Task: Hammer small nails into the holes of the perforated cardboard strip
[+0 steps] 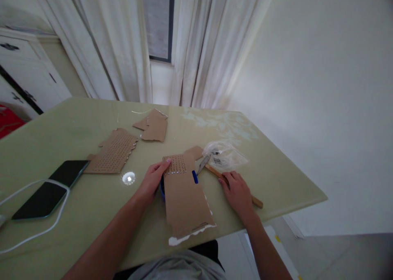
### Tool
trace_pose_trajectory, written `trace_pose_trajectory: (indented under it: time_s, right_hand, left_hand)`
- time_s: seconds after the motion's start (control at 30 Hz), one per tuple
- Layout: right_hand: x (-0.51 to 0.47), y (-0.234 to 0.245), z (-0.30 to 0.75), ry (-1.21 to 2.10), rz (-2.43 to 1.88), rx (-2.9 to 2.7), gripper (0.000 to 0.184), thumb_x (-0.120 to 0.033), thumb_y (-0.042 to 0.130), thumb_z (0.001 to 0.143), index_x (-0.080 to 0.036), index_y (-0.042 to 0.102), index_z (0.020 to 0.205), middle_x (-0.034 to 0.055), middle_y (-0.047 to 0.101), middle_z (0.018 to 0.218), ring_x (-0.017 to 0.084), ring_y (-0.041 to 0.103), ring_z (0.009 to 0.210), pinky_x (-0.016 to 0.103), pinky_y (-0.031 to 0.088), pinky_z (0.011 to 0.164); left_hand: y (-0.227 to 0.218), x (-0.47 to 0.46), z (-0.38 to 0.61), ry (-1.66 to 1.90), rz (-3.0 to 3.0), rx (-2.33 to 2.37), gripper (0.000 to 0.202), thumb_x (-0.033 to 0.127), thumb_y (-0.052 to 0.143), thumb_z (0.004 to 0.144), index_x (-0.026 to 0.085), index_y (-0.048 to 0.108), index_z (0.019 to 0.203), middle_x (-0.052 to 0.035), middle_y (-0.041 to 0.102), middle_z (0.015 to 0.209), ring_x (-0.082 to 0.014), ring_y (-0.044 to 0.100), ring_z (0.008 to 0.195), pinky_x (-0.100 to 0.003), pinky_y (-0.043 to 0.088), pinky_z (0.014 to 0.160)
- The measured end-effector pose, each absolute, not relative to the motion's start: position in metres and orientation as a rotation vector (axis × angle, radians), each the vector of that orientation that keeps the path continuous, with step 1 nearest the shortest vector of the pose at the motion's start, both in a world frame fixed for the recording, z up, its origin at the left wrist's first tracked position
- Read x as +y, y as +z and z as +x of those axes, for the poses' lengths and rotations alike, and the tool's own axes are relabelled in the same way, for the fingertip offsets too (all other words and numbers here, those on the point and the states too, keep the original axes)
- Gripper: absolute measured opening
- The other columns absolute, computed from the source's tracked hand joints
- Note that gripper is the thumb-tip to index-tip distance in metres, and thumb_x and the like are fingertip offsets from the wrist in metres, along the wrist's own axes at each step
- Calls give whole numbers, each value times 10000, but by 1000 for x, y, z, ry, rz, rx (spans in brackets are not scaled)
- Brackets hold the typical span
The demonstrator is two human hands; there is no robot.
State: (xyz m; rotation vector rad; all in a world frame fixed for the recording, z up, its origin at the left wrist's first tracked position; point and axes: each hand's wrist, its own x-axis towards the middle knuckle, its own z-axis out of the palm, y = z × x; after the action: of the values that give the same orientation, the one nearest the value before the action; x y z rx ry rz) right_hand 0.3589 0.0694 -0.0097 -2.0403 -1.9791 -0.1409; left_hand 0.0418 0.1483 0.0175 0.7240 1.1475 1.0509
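My left hand (152, 181) grips the left edge of a brown cardboard piece (184, 202), thumb on top. Rows of small punched holes fill the far end of this piece, and its near edge is torn, showing white. Beneath the cardboard a blue object (162, 190) peeks out at the left; what it is stays hidden. A small blue part (195, 177) also shows at the right edge. My right hand (237, 192) is closed around the wooden handle of a hammer (215, 171). The metal head points away, beside the cardboard's right edge.
A crumpled clear plastic bag (225, 155) lies just beyond the hammer. Left of centre is another perforated cardboard piece (113, 153), with torn scraps (155, 126) farther back. A dark phone (50, 190) and a white cable (63, 212) lie at the left of the table (276, 181).
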Motion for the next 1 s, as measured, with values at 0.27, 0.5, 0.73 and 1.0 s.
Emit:
trace_pose_trajectory:
  time_s: [0.27, 0.5, 0.73, 1.0]
  right_hand:
    - [55, -28, 349, -217, -2001, -1833, 356, -303, 516, 1113, -190, 720, 1382, 183, 767, 1332, 350, 685, 1232, 486, 522, 1071]
    - [57, -29, 347, -201, -2030, -1780, 355, -314, 582, 1108, -164, 715, 1401, 198, 775, 1334, 365, 707, 1227, 518, 541, 1083]
    - [54, -27, 346, -193, -1967, -1736, 367, -367, 738, 1090, -200, 699, 1415, 129, 713, 1441, 318, 718, 1261, 558, 607, 1075]
    - [47, -16, 340, -83, -1754, -1573, 400, -377, 755, 1082, -200, 686, 1434, 129, 693, 1467, 312, 730, 1231, 539, 643, 1022]
  left_hand:
    - [12, 150, 43, 1047, 759, 1077, 536, 640, 963, 638, 154, 779, 771, -97, 798, 697, -270, 784, 666, -307, 583, 570]
    - [13, 152, 40, 1017, 844, 1026, 371, 451, 965, 683, 141, 789, 783, -104, 794, 683, -242, 756, 597, -305, 589, 557]
    - [22, 158, 33, 1209, 973, 987, 551, 599, 995, 579, 136, 807, 811, -108, 826, 783, -257, 770, 767, -324, 608, 728]
    - [46, 137, 32, 1485, 1148, 1013, 553, 680, 934, 621, 162, 743, 659, -18, 697, 647, -167, 607, 647, -250, 464, 597]
